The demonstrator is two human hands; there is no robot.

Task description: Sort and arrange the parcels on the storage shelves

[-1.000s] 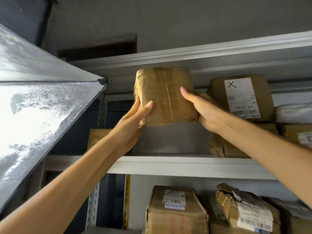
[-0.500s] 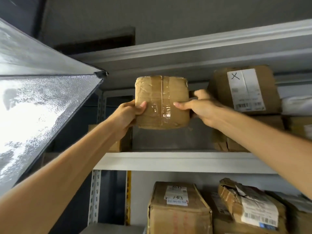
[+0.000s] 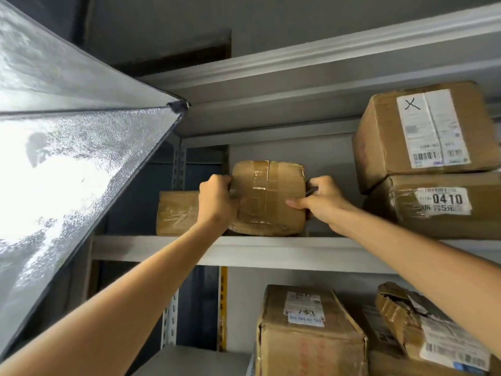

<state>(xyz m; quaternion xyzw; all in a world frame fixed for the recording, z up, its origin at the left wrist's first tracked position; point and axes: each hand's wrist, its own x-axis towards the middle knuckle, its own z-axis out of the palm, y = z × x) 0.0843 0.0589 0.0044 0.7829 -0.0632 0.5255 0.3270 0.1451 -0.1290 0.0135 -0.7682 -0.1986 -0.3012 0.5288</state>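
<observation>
- Brown cardboard parcel, squat and wrapped in clear tape (image 3: 268, 198), stands at the centre of view on the grey metal shelf (image 3: 271, 251). Its lower edge appears to meet the board just behind the front lip.
- Left hand (image 3: 217, 202) grips the parcel's 9 o'clock edge with its fingers curled round it.
- Right hand (image 3: 322, 199) holds the 3 o'clock edge, thumb laid across the taped front, fingers hidden behind.
- At 9 o'clock, just beside the parcel, lies a flat brown taped packet (image 3: 176, 213). The left hand covers the gap, so contact cannot be told.
- At 3 o'clock, apart from the parcel, stands a brown carton labelled 0410 (image 3: 439, 204), with a brown carton marked X (image 3: 423, 131) stacked on it.
- Assessment: the step in hand is seating this parcel in the open bay between its neighbours.
- Next move, in my judgement: push it squarely back from the lip, confirm it sits flat, then let go with both hands.
</observation>
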